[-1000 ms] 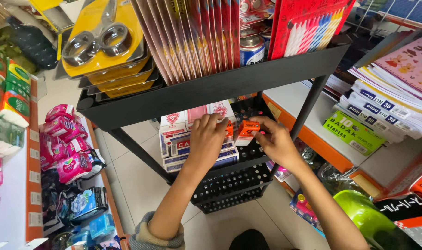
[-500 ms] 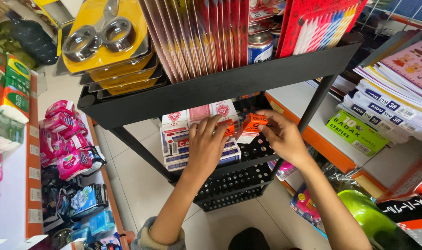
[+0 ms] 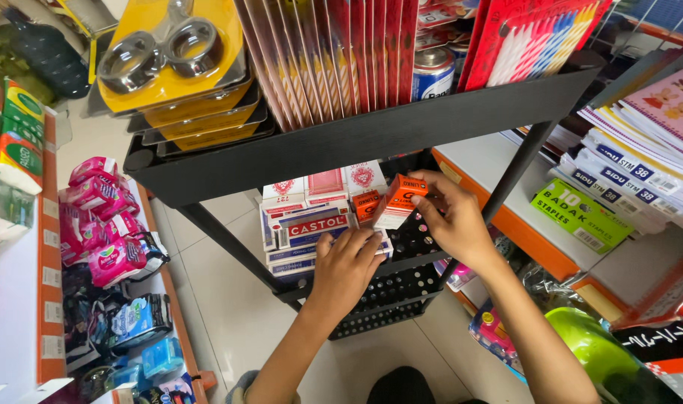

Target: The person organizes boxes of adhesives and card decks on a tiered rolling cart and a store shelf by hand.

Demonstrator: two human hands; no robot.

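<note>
My right hand (image 3: 453, 221) grips a small orange and white box (image 3: 398, 200) above the middle shelf of a black metal rack (image 3: 371, 135). My left hand (image 3: 346, 268) rests, fingers spread, on the front edge of a stack of blue, red and white boxes (image 3: 306, 229) on that shelf. A second small orange box (image 3: 367, 204) sits just left of the held one, beside red and white card packs (image 3: 325, 182). The rack's top tray hides the back of the shelf.
The top tray holds yellow blister packs with metal rings (image 3: 169, 56), red candle packs (image 3: 341, 52) and a tin (image 3: 433, 71). Pink packets (image 3: 98, 217) hang on the left. Notebooks (image 3: 641, 142) and a green box (image 3: 578, 215) lie on the right; a green bowl (image 3: 592, 348) sits below.
My right hand has lifted the small orange box up and slightly right, away from the stack. My left hand has slid down to the front edge of the boxes.
</note>
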